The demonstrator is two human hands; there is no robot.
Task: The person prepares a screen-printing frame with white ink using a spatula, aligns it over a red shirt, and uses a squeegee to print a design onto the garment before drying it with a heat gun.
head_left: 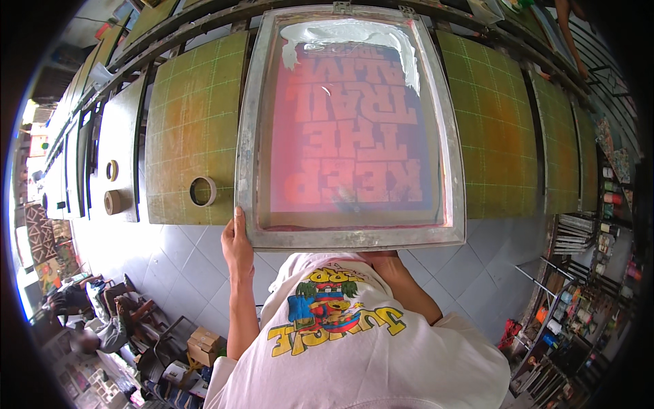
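In front of me is a screen printing frame [354, 237], its metal border stained with ink. Its mesh [347, 143] shows large block lettering, reddish against a pink-to-violet ground. Thick white ink [340, 31] is smeared along the far end and down the far right side of the mesh. My left hand [238, 237] grips the near left corner of the frame, thumb on the border. My right hand [383, 258] is at the frame's near edge, right of the middle; its fingers are hidden beneath the frame.
Olive-green printing boards with grid lines flank the frame on the left [194, 129] and right [485, 129]. Tape rolls [202, 191] lie on the left boards. A person [112, 327] is at the lower left, near a cardboard box [204, 345]. Crowded shelves [572, 307] stand right; another person's arm [571, 37] shows far right.
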